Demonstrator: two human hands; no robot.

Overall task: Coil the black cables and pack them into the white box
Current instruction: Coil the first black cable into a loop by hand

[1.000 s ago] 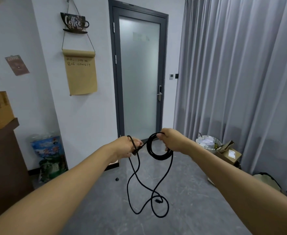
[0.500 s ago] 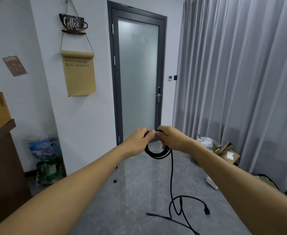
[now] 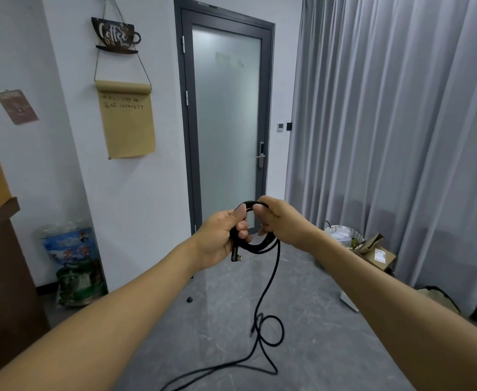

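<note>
Head view: both hands, left (image 3: 220,238) and right (image 3: 281,221), grip the coiled black cable (image 3: 255,245), its tail hanging floorward.

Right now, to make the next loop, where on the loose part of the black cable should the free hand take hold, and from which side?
Probably on the straight run hanging just below the coil, from the left. That stretch hangs clear and nearly vertical, while lower down it tangles into loops on the floor. The right hand can hold the coil while the left hand lets go and reaches.
</note>
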